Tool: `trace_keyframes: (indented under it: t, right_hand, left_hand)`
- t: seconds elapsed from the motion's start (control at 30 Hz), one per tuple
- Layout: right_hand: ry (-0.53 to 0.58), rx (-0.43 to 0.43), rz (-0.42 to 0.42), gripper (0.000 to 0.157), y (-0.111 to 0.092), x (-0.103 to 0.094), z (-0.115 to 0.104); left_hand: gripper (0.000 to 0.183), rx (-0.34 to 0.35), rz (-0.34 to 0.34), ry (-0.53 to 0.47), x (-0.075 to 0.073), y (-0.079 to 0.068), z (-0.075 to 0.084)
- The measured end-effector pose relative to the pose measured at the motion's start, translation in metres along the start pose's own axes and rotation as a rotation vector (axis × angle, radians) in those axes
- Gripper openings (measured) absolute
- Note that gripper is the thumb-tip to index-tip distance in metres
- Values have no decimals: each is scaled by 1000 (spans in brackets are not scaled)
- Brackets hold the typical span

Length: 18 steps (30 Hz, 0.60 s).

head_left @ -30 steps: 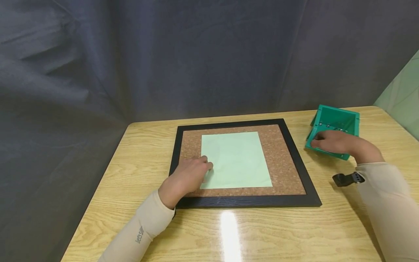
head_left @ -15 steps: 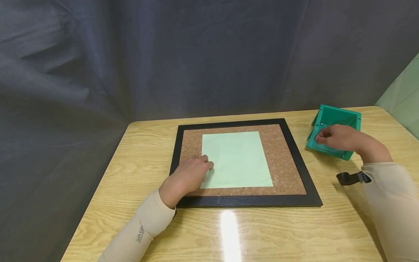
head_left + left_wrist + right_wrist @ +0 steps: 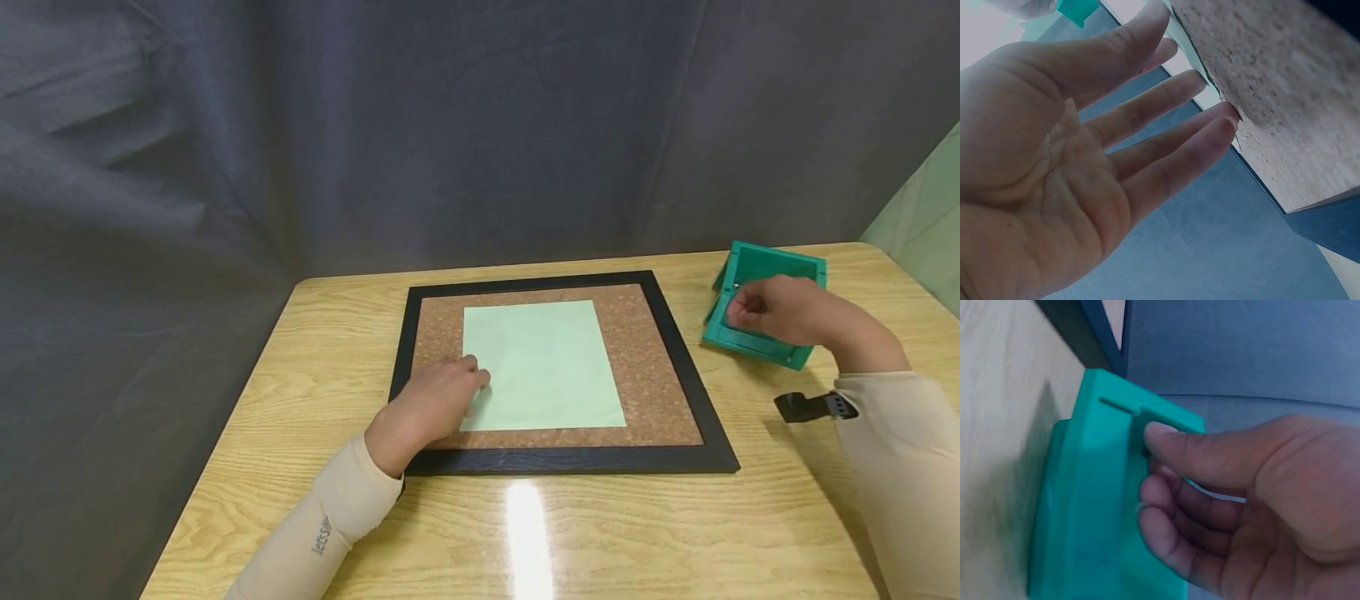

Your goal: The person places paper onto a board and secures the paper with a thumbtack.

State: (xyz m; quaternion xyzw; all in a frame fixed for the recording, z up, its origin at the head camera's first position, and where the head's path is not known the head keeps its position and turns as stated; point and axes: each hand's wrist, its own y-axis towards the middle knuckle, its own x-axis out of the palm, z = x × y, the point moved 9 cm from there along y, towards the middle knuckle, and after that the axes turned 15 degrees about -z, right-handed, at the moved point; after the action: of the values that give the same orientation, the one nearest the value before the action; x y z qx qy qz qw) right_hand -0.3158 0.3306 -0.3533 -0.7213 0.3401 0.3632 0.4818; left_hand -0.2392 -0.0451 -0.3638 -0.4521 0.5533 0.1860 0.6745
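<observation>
A pale green square sheet of paper [image 3: 540,367] lies on a cork board [image 3: 652,367] with a black frame. My left hand [image 3: 438,392] rests at the sheet's left edge; in the left wrist view its fingers [image 3: 1172,156] stretch out with their tips at the cork and paper. On the right, my right hand [image 3: 787,308] reaches over the open green bin [image 3: 757,346]. Thumb [image 3: 1191,450] and forefinger are drawn together in the right wrist view, the other fingers curled. A small dark spot shows by the thumb tip; I cannot tell whether something is pinched there.
The board lies on a light wooden table [image 3: 600,533]. Behind stands a dark grey cloth [image 3: 480,142], which also hangs down the left side. A pale green panel [image 3: 922,217] borders the right. A black strap [image 3: 810,407] hangs from the right wrist.
My right hand has risen from the bin's near left corner and shifted slightly right and back, its fingertips still over the bin. The left hand stays where it was.
</observation>
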Motion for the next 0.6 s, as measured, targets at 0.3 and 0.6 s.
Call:
trace_keyframes:
  t: [0.3,0.6]
  right_hand:
    - [-64,7,27,15,-10,-9,-25]
    - [-83,-107,0,6,3,10,-73]
  left_hand:
    - [37,-1,-8,10,1,1,0]
    - [37,-2,-10,19,0,1,0]
